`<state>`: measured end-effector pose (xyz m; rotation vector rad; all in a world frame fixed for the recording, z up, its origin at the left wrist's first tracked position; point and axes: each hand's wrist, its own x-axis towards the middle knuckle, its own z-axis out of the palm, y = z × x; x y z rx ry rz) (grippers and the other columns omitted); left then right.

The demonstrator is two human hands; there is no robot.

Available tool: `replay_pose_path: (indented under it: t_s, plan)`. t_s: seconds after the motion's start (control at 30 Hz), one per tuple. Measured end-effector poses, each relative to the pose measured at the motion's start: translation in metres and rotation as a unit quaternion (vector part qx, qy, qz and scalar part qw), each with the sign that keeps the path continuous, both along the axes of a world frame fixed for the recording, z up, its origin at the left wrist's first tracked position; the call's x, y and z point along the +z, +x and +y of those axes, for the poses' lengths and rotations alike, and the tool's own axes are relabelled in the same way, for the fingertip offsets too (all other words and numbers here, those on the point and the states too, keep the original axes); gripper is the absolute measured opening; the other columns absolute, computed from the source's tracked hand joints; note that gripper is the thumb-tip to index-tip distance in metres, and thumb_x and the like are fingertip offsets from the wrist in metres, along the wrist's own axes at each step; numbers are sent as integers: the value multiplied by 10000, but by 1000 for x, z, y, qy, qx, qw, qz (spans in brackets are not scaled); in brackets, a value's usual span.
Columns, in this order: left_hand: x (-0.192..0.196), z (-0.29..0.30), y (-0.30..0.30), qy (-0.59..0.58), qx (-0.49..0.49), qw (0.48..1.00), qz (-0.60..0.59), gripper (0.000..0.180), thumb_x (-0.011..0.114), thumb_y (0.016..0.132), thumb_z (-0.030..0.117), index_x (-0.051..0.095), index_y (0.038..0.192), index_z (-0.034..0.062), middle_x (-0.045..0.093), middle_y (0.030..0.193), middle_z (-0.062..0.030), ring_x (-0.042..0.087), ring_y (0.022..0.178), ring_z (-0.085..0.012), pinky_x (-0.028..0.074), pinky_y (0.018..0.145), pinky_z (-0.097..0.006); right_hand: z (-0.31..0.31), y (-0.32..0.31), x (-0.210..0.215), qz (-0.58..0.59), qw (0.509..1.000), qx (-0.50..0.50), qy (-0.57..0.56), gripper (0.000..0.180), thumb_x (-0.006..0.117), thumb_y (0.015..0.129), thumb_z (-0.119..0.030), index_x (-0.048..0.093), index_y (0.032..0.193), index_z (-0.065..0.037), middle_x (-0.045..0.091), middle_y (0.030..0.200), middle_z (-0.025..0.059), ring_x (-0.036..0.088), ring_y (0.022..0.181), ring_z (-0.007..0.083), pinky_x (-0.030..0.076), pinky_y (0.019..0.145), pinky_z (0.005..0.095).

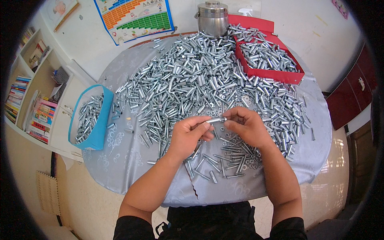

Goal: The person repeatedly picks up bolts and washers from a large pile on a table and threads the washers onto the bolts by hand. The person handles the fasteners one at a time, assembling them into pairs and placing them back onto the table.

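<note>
We hold a small silver metal sleeve [216, 119] between our two hands, just above the middle of the tabletop [120, 160]. The left hand [188, 136] pinches one end of it with the thumb and the first fingers, and the right hand [246, 126] pinches the other end in the same way, so the piece lies nearly level between the fingertips. Both hands are curled around it, not spread.

Directly under the hands we see a small group of long thin bolts [224, 160] and little nuts [230, 138], lying loose on the cloth. Behind the hands a very big heap of silver sleeves [192, 76] covers most of the round tabletop, which wears a shiny grey cloth with a faint pattern.

On the left edge stands a blue box [98, 132], partly filled with the same metal pieces. At the far right side stands a red tray [276, 75], also full of sleeves, and its red lid leans up behind it. Beside the tray, at the far edge, stands a steel pot with a lid [212, 18].

Farther out, at the left, a white bookshelf [36, 96] holds coloured books, and a coloured chart [134, 18] lies on the floor behind the tabletop.
</note>
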<state>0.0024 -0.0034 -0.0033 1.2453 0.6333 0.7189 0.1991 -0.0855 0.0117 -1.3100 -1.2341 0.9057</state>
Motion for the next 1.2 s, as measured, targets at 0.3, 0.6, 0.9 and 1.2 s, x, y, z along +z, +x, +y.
replay_pose_path:
  t_s: [0.3, 0.6, 0.9, 1.2]
  plan:
    - [0, -1, -1, 13, -17, 1000, -2, 255, 582, 930, 68, 616, 1156, -46, 685, 911, -142, 687, 729, -202, 580, 649, -300, 1, 5, -2, -19, 997, 20, -69, 241, 579, 952, -206, 650, 857, 4, 592, 674, 15, 540, 640, 77, 450, 585, 245]
    - [1, 0, 0, -9, -9, 1000, -5, 242, 568, 938, 76, 625, 1144, -39, 685, 908, -136, 676, 733, -170, 572, 650, -283, 0, -1, -1, 4, 1000, 4, -10, 209, 601, 940, -198, 644, 938, 6, 622, 753, 33, 548, 658, 75, 455, 595, 238]
    - [0, -1, -1, -4, -9, 1000, -12, 246, 578, 930, 68, 622, 1145, -43, 684, 909, -135, 682, 731, -189, 579, 651, -295, 2, -8, 5, 40, 999, -23, -10, 208, 616, 930, -176, 643, 831, 5, 597, 669, 25, 539, 615, 75, 438, 571, 235]
    - [2, -2, 0, 0, -12, 1000, -10, 241, 571, 941, 83, 624, 1142, -39, 684, 912, -136, 676, 735, -168, 573, 653, -278, 2, -9, 2, 29, 999, -45, -9, 199, 621, 928, -184, 644, 909, 12, 612, 723, 24, 540, 628, 78, 442, 573, 237]
